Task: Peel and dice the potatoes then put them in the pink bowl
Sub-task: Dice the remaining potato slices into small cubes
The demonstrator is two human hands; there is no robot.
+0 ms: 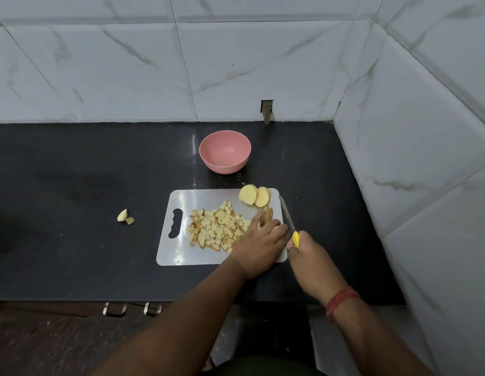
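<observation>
Potato dice [217, 229] lie heaped in the middle of the white board [181, 256], skin showing on many. My left hand [260, 240] rests over the board's right part, fingers curled down on potato slices [268, 213] — I pin them there. My right hand [307, 253] grips the yellow-handled knife [289, 221], its blade along the board's right edge, just beside those slices. Two thick rounds [255, 196] lean at the far right corner. The pink bowl [225, 153] stands beyond the board. Two scraps [124, 216] sit on the black counter [73, 213], well left.

No legible text, labels or numbers; view fairly blurry.
</observation>
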